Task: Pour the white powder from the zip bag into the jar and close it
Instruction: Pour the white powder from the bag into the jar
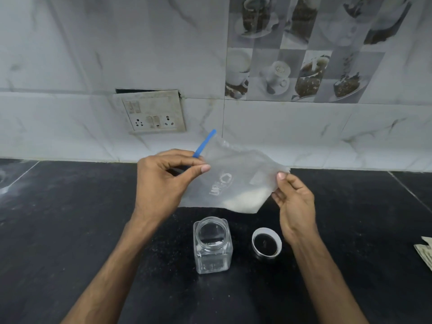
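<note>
I hold a clear zip bag in the air above the counter, tilted, with its blue zip strip at the upper left. White powder lies in its lower right corner. My left hand pinches the bag near the zip end. My right hand pinches the bag's right corner. Below the bag stands a clear square jar, upright, without a lid. Its lid lies upside down on the counter just right of the jar.
The black stone counter runs to a tiled wall with a switch-and-socket plate. Some folded paper lies at the right edge. A pale powdery smear marks the counter at far left.
</note>
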Motion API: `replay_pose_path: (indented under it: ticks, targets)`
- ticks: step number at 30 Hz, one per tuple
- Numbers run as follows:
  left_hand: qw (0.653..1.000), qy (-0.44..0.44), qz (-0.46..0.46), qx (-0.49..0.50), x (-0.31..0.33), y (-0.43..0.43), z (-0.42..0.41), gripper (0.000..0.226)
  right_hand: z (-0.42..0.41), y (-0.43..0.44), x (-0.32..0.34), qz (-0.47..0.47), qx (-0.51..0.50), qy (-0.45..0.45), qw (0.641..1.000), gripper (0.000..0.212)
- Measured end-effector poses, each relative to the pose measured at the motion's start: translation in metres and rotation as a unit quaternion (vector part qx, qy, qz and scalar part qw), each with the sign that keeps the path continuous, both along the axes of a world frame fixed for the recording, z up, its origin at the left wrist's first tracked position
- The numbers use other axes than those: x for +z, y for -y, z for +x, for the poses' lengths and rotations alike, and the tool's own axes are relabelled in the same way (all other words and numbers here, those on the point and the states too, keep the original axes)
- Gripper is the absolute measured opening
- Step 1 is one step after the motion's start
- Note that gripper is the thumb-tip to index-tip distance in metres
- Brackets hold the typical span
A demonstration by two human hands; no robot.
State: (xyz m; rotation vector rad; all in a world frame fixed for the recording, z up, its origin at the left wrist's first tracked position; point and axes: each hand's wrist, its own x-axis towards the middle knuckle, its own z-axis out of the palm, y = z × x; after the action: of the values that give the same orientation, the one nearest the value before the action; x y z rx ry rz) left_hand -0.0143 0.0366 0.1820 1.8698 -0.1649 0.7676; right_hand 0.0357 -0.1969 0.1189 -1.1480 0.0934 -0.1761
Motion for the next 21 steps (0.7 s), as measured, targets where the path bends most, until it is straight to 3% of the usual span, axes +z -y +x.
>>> replay_pose_path:
  ticks: [4, 7, 9, 16, 21]
  targets:
    - [1.000, -0.020, -0.014, -0.010, -0.014, 0.006, -0.001, 0.013, -0.002, 0.012, 0.001, -0.119, -0.056, 0.031, 0.991, 0.014]
    - [0.998, -0.043, -0.032, -0.022, -0.026, 0.012, -0.002, 0.012, -0.007, 0.024, 0.006, -0.276, -0.115, 0.075, 0.951, 0.011]
    - [0.997, -0.053, -0.044, -0.027, -0.033, 0.015, -0.002, 0.012, -0.011, 0.029, 0.010, -0.330, -0.129, 0.092, 0.931, 0.009]
    - [0.992, -0.075, -0.086, -0.050, -0.057, 0.019, -0.007, 0.013, -0.024, 0.044, 0.025, -0.388, -0.128, 0.115, 0.906, 0.016]
    - [0.988, -0.098, -0.101, -0.055, -0.074, 0.017, -0.010, 0.012, -0.033, 0.043, 0.035, -0.411, -0.130, 0.129, 0.893, 0.005]
